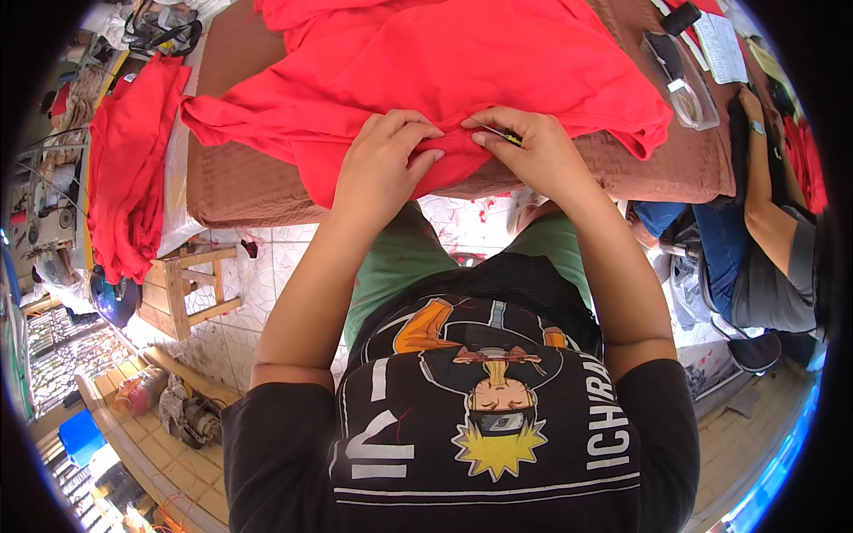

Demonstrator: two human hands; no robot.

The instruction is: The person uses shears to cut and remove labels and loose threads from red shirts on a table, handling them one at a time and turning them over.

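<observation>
A large red cloth garment (426,67) lies bunched over the brown-covered table, and its near edge hangs over the front. My left hand (384,158) is closed on a fold of this fabric, thumb and fingers pinching it. Close by on the right, my right hand (531,151) grips a small tool (508,137) with a thin metal tip and a yellow-and-black body. That tip points left at the fold between both hands. Most of the tool is hidden by my fingers, so its exact kind does not show.
More red cloth (129,169) hangs at the left above a wooden stool (178,293). A clear plastic container (693,102) and a written paper sheet (720,46) lie at the table's right end. Another person (773,240) sits at the right, an arm on the table.
</observation>
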